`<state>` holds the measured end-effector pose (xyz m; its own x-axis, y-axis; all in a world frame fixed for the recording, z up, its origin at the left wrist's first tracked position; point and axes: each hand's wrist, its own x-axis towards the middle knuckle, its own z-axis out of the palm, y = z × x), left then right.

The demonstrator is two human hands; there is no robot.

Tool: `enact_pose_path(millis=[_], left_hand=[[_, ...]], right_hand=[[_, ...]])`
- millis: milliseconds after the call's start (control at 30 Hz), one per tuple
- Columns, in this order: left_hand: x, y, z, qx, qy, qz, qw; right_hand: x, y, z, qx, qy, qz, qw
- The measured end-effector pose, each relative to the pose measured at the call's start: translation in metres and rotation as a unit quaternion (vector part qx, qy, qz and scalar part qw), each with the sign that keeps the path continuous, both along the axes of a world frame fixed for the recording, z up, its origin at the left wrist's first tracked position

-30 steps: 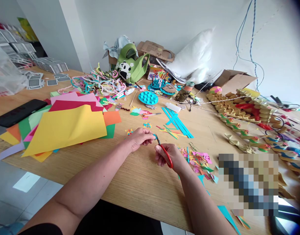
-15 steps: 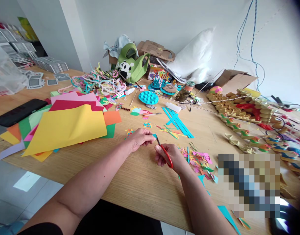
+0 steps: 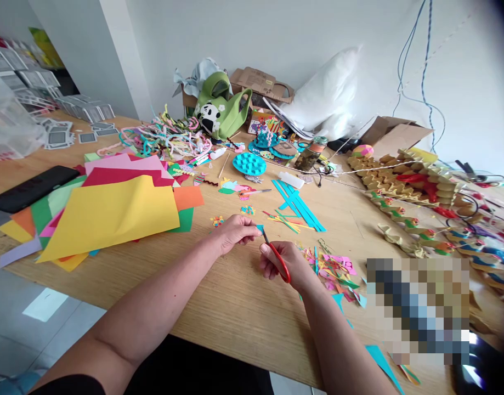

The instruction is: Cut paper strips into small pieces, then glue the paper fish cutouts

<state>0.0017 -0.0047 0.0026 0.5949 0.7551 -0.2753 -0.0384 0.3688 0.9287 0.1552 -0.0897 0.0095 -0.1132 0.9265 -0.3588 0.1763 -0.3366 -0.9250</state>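
Note:
My left hand (image 3: 238, 233) pinches a small piece of blue paper (image 3: 260, 227) between thumb and fingers. Red-handled scissors (image 3: 283, 265) are gripped in my right hand (image 3: 287, 262), their blades pointing up and left against the paper's edge. How far the blades are apart is too small to tell. Just beyond the hands lie tiny blue and yellow paper bits (image 3: 247, 210) and another little heap of orange and yellow bits (image 3: 217, 221). Thin coloured paper strips (image 3: 290, 222) and wider blue strips (image 3: 298, 204) rest to the upper right.
Stacked coloured paper sheets (image 3: 120, 211) cover the table's left side, beside a black phone (image 3: 33, 187). Paper scraps (image 3: 332, 271) lie right of my right hand. Further back are pipe cleaners (image 3: 165, 137), a green panda bag (image 3: 222, 109), a jar (image 3: 311, 153) and egg-carton crafts (image 3: 400, 181).
Both hands stay almost in place. The blue paper at my left fingertips sits at a slightly different angle against the scissor blades.

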Motion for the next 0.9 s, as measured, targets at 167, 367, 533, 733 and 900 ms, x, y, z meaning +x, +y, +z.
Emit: enact_pose_path(millis=[167, 367, 533, 733, 900], left_hand=[[-0.0009, -0.0005, 0.0020, 0.001, 0.002, -0.005, 1.000], [-0.0008, 0.0006, 0.0009, -0.004, -0.002, -0.008, 1.000], [-0.0008, 0.0002, -0.0013, 0.005, 0.001, -0.003, 1.000], [-0.0005, -0.0009, 0.0001, 0.004, -0.004, -0.004, 1.000], [-0.0006, -0.0009, 0.0020, -0.001, 0.001, -0.005, 1.000]], right_hand=[[-0.0002, -0.0005, 0.0016, -0.002, -0.010, 0.003, 1.000], [-0.0010, 0.0000, 0.0022, -0.005, -0.015, -0.004, 1.000], [-0.0004, -0.0006, 0.0020, -0.002, -0.017, -0.004, 1.000], [-0.0004, -0.0007, 0.0014, 0.004, -0.010, 0.007, 1.000], [-0.0006, -0.0009, 0.0015, 0.003, -0.010, 0.006, 1.000]])
